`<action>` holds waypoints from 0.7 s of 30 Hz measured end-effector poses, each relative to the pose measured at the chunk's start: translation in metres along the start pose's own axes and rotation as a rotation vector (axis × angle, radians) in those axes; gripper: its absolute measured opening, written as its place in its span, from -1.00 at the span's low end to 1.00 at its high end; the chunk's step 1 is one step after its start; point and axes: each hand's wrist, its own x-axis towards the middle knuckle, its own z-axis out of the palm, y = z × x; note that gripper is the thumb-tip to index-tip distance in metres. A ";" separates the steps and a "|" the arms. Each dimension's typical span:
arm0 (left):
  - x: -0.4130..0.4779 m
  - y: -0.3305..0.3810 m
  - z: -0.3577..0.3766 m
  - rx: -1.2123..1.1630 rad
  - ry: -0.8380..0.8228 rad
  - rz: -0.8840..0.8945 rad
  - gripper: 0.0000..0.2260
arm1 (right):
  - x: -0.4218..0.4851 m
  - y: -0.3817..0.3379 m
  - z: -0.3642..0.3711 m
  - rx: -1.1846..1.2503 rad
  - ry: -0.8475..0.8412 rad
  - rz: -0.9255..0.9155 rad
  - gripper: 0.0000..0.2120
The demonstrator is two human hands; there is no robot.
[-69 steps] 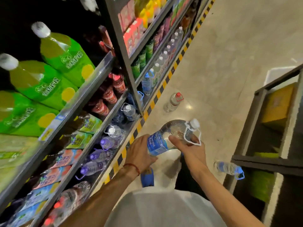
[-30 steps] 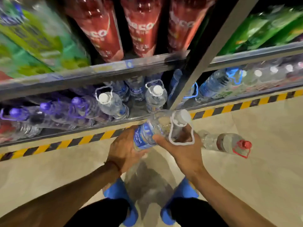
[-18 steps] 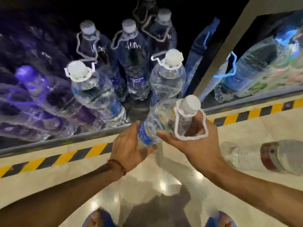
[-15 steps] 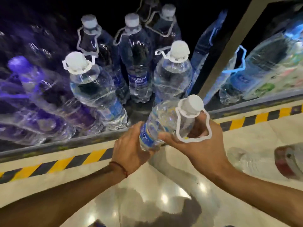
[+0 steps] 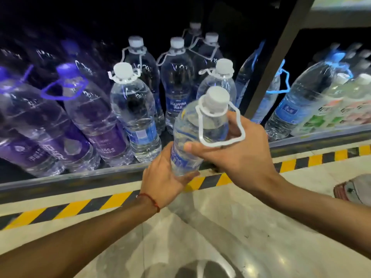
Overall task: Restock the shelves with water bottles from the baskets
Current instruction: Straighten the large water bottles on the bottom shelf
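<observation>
Left hand (image 5: 162, 177) cups my bottle (image 5: 192, 133) base, right hand (image 5: 236, 151) grips near neck.
Tilted cap-forward, I judge, to slide into shelf (image 5: 80, 178) gap.

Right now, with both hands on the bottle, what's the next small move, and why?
Probably ease the held bottle forward over the shelf lip and stand it beside the front white-capped bottle; left hand cups its base, right hand grips its shoulder.

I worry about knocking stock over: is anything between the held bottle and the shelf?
Only the shelf's front lip, just below the held bottle. A white-capped bottle stands right behind it, limiting depth.
</observation>
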 end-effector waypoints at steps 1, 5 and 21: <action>0.003 0.004 -0.005 -0.031 0.005 0.010 -0.43 | 0.005 -0.007 -0.002 -0.017 -0.011 -0.020 -0.42; 0.026 0.008 -0.014 -0.112 0.092 0.080 -0.35 | 0.030 -0.025 -0.003 -0.105 -0.056 -0.137 -0.39; 0.061 -0.018 0.030 -0.341 0.244 -0.011 -0.37 | 0.076 0.006 0.014 -0.235 -0.209 -0.252 -0.30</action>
